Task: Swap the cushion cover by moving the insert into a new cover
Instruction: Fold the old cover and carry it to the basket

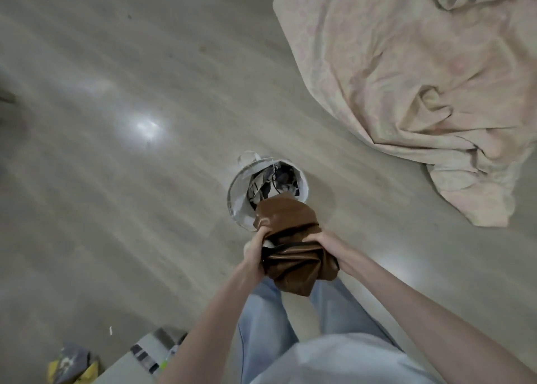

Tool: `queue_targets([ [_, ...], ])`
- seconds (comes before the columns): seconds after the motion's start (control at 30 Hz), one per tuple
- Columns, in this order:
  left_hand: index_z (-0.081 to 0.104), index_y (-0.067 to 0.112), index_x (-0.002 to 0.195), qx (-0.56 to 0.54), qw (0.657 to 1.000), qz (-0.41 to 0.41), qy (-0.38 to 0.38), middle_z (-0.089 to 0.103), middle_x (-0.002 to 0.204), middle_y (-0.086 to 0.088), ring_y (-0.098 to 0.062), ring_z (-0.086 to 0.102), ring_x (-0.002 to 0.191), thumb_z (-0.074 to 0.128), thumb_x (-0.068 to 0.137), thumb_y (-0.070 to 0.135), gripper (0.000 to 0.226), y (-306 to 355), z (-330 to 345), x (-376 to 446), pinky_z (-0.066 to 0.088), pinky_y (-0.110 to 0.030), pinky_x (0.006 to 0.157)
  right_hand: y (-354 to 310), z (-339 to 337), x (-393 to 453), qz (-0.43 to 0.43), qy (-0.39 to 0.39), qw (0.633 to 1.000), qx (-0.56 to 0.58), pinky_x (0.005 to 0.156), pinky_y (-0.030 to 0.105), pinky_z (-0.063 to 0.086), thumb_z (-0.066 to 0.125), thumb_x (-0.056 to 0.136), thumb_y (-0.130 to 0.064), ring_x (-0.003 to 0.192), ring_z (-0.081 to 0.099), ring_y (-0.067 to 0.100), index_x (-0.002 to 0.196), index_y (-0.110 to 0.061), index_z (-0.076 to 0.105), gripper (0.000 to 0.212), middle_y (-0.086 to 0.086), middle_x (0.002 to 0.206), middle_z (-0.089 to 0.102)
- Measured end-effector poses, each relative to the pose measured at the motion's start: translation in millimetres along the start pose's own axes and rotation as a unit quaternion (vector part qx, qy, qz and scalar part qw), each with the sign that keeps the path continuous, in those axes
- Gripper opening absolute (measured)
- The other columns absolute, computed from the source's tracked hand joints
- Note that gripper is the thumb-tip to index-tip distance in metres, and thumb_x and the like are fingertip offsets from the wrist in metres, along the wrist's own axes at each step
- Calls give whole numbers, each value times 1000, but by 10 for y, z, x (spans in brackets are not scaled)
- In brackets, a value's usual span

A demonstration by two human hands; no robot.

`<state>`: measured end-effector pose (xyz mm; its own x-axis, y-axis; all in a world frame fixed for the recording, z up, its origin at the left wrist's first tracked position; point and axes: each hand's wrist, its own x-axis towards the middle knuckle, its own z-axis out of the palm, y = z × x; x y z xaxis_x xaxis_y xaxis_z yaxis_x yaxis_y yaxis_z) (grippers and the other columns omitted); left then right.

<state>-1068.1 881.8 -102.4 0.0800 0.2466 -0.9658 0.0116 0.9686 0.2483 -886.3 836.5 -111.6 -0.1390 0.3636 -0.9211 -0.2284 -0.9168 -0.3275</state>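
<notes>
A shiny brown cushion cover (290,238) is bunched up in front of me, above my legs. My left hand (255,250) grips its left side and my right hand (319,240) grips its right side, both with fingers curled into the fabric. A bit of white shows inside the cover by my left hand. The far end of the cover hangs over a round white basket (242,209) standing on the floor, which holds dark and light cloths.
A bed with a rumpled pale pink sheet (406,78) fills the upper right. Grey glossy floor (116,151) spreads to the left. At the bottom left lie a white box (130,363) and a yellow and grey item (69,366).
</notes>
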Motion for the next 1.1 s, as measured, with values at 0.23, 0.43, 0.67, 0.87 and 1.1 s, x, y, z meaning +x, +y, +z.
queue_targets([
  [0.23,73,13,102,13,1000,-8,-3,71,102,-17,-32,68,93,62,81,46,41,287,-266,823,56,-41,81,-94,209,693,19,49,998,44,92,46,54,73,71,-27,99,67,30,124,-12,54,59,15,113,66],
  [0.43,70,11,111,40,998,-40,-38,70,109,-20,-35,66,102,57,84,53,52,574,-524,1619,54,-43,85,-266,371,1484,48,99,992,60,88,46,55,64,77,-24,93,68,34,109,-11,64,34,18,104,70],
  [0.67,79,14,83,74,994,-79,-15,75,83,-16,-29,74,70,63,78,53,43,1057,-723,2704,57,-33,54,-467,504,2507,66,122,984,108,86,42,54,60,84,-24,92,67,34,108,-8,65,29,19,102,69],
  [0.87,69,14,104,103,991,-80,31,75,89,-13,-30,73,76,63,67,61,60,1355,-812,3461,59,-38,64,-614,491,3312,81,186,974,101,70,34,49,54,82,-27,78,61,31,88,-13,63,17,14,85,65],
  [1.1,57,8,116,221,942,152,203,59,120,-19,-36,56,113,61,87,16,31,1299,-1322,4141,46,-40,94,-367,270,3593,-28,260,965,29,75,14,43,51,88,-8,97,55,13,106,-21,66,27,4,117,62],
])
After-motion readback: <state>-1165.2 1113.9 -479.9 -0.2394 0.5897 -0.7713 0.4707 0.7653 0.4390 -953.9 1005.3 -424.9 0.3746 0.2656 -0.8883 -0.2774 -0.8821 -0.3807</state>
